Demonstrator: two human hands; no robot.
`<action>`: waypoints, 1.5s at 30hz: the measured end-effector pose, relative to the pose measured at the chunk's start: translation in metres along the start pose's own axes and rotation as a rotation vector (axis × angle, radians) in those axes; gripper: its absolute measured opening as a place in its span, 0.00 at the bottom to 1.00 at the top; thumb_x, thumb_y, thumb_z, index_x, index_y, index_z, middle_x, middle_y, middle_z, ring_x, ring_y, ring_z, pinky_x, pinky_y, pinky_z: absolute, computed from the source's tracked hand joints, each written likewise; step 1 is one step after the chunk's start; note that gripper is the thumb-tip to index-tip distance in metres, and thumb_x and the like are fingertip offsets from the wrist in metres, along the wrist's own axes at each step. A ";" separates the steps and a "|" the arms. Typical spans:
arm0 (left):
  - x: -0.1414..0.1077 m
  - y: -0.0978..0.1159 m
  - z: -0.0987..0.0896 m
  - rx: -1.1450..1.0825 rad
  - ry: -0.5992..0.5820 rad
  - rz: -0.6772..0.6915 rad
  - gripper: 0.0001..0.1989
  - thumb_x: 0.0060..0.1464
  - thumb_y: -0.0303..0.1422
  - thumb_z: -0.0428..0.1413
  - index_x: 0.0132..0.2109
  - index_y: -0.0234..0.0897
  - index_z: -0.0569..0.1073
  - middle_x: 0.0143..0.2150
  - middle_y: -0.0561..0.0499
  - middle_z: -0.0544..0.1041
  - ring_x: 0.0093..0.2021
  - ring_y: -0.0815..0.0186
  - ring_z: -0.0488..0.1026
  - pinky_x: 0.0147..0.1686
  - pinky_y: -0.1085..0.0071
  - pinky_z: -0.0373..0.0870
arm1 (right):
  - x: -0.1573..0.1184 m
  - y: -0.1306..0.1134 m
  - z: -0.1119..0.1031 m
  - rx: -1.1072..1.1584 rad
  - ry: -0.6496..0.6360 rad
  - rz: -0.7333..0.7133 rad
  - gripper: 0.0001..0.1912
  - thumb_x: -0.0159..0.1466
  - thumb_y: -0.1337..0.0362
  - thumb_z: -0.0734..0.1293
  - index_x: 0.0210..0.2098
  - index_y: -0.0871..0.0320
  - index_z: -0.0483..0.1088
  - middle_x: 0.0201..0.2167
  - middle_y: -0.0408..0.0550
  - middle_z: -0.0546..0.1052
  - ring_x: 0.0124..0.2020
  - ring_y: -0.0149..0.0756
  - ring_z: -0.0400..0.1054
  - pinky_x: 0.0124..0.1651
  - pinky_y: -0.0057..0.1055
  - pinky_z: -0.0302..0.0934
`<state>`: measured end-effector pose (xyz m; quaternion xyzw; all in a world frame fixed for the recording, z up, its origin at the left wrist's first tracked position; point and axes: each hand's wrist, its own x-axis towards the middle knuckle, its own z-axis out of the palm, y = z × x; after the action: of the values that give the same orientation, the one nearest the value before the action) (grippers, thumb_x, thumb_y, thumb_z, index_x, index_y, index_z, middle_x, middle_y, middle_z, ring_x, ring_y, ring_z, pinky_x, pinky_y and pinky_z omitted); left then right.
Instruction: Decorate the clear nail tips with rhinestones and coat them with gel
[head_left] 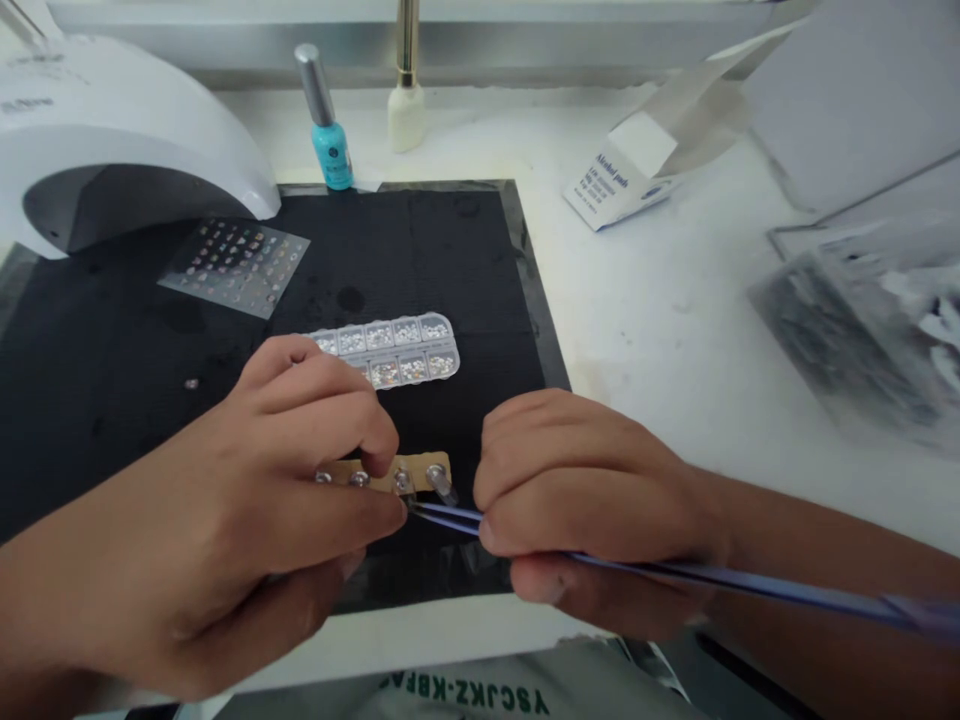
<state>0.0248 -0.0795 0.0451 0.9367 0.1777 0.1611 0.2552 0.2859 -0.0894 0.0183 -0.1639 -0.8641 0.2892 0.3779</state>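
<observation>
My left hand [225, 500] pinches a narrow tan strip [424, 470] between thumb and fingers, and several clear rhinestones sit in a row along it. My right hand [585, 500] grips slim blue tweezers [712, 578], whose tips [442, 516] lie just below the strip, close to a rhinestone. Both hands rest over a black mat [442, 260]. Just beyond them lies a clear compartmented case of rhinestones [382, 352], its lower left end hidden behind my left hand.
A white nail lamp [127, 130] stands at the mat's far left, beside a sheet of nail stickers [234, 266]. Teal nail polish [328, 130] and a white bottle [406, 100] stand behind the mat. An alcohol pads box [619, 180] and a plastic bag [847, 340] lie on the right.
</observation>
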 end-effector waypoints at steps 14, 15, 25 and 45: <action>0.001 -0.001 0.003 0.019 0.006 -0.025 0.09 0.57 0.21 0.50 0.38 0.38 0.72 0.43 0.47 0.72 0.43 0.56 0.69 0.47 0.49 0.59 | -0.001 -0.002 0.000 0.008 -0.010 0.024 0.20 0.78 0.60 0.56 0.33 0.61 0.70 0.27 0.44 0.75 0.29 0.30 0.70 0.38 0.32 0.68; 0.002 0.000 0.002 0.019 0.011 -0.030 0.10 0.58 0.21 0.50 0.38 0.39 0.73 0.43 0.47 0.72 0.44 0.56 0.69 0.47 0.49 0.59 | -0.002 -0.002 0.000 0.012 -0.008 0.025 0.20 0.78 0.60 0.56 0.33 0.61 0.70 0.27 0.45 0.75 0.30 0.30 0.71 0.38 0.32 0.68; 0.003 -0.001 0.001 0.041 -0.006 -0.024 0.10 0.56 0.22 0.52 0.40 0.39 0.74 0.42 0.46 0.72 0.44 0.54 0.69 0.45 0.51 0.59 | -0.002 -0.002 0.000 0.024 -0.007 0.019 0.18 0.77 0.62 0.58 0.33 0.62 0.71 0.27 0.45 0.76 0.29 0.31 0.71 0.38 0.32 0.68; 0.005 0.000 0.003 0.040 -0.024 0.000 0.13 0.57 0.21 0.51 0.44 0.39 0.75 0.43 0.45 0.72 0.43 0.55 0.67 0.46 0.48 0.57 | -0.002 0.014 0.001 0.264 0.298 0.101 0.11 0.74 0.64 0.65 0.34 0.63 0.70 0.27 0.44 0.74 0.27 0.26 0.70 0.28 0.24 0.64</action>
<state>0.0299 -0.0788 0.0441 0.9435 0.1777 0.1464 0.2385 0.2877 -0.0797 0.0079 -0.1970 -0.7439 0.3912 0.5048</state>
